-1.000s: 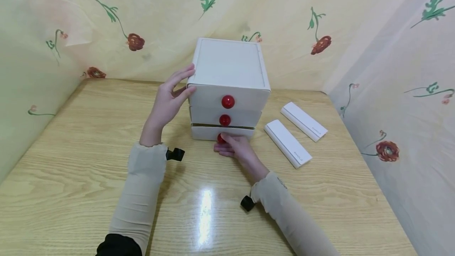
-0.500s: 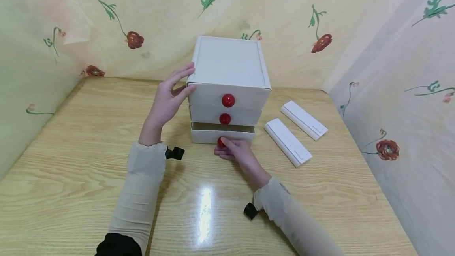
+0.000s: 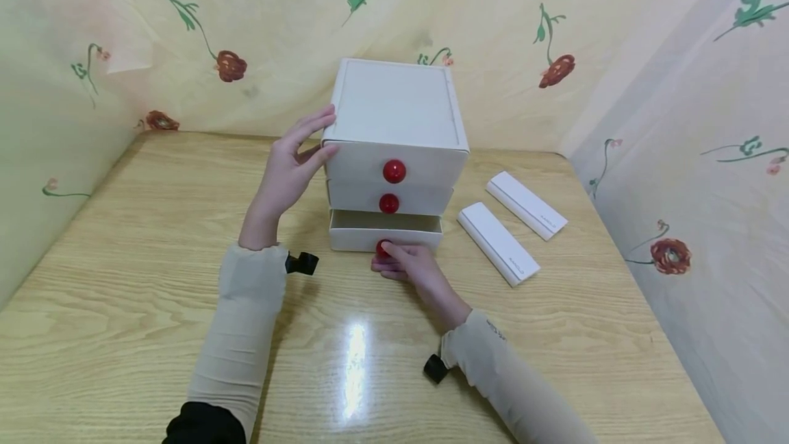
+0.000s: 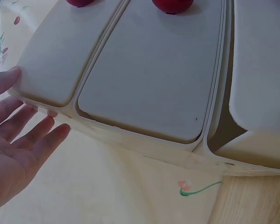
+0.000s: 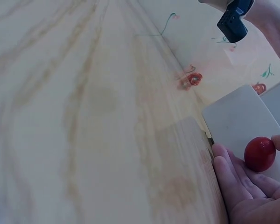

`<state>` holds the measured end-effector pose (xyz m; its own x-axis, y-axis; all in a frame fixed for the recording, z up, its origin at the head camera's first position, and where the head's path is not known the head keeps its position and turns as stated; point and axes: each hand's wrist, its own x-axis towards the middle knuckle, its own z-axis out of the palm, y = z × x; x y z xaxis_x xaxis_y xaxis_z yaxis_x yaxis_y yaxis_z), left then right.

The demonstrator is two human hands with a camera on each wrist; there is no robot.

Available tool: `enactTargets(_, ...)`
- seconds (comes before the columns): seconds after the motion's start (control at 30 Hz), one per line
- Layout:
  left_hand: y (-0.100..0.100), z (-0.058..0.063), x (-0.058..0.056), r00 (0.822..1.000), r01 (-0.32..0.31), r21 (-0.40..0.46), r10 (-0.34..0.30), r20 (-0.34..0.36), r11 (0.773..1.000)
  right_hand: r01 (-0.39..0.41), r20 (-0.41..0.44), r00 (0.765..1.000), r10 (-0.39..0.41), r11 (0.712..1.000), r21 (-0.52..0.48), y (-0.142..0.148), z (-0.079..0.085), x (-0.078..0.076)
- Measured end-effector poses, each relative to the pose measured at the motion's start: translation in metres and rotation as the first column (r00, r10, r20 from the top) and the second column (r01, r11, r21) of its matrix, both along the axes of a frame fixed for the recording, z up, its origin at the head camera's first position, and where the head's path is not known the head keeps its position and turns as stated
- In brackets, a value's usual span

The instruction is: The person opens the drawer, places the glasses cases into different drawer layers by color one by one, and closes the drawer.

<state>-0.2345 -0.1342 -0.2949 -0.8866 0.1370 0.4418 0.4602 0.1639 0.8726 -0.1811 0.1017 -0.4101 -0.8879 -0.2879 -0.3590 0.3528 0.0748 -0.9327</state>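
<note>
A white three-drawer cabinet [image 3: 397,105] with round red knobs stands at the back of the table. Its bottom drawer [image 3: 351,238] is pulled partly out, with a shadowed inside. My right hand [image 3: 419,269] pinches that drawer's red knob [image 5: 260,154] between thumb and fingers, the other fingers stretched low beneath it by the tabletop. At the cabinet's upper left front corner is my left hand [image 3: 286,166], thumb touching the front face and the fairly straight fingers [image 4: 25,121] spread along the side. The top and middle drawers [image 4: 149,70] are closed.
Two white oblong boxes [image 3: 499,244] with small print lie slanted on the wooden table [image 3: 123,307], right of the cabinet. Flower-printed cloth [image 3: 277,12] hangs behind and at both sides. Black wrist cameras [image 3: 435,368] stick out from the sleeves.
The bottom drawer has slid out toward me from a narrow gap, drawn by my right hand on its knob. My left hand stays at the cabinet's corner; the view has tilted slightly.
</note>
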Motion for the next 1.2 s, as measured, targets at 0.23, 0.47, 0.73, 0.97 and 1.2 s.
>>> enactTargets(0.23,0.0,0.001,0.0,1.0,-0.018,-0.01,0.018,-0.005,1.0,-0.026,0.036,0.999,0.025,0.999,0.028,0.001,0.002,0.003)
enactTargets(0.47,0.002,-0.001,-0.001,1.0,-0.022,0.004,0.022,-0.017,1.0,-0.028,0.039,0.999,0.027,0.999,0.033,0.003,0.003,0.01)
enactTargets(0.73,0.001,-0.002,0.0,1.0,-0.019,0.005,0.019,-0.014,1.0,-0.05,0.043,0.998,0.049,0.998,0.039,0.003,0.003,0.017)
enactTargets(0.97,0.001,-0.001,0.0,1.0,-0.027,-0.004,0.027,-0.008,1.0,-0.071,0.036,0.997,0.07,0.997,0.027,0.005,0.001,0.024)
enactTargets(1.2,0.0,0.0,0.0,0.999,-0.045,-0.027,0.044,-0.032,0.999,-0.084,0.027,0.996,0.084,0.996,0.029,0.006,0.001,0.028)
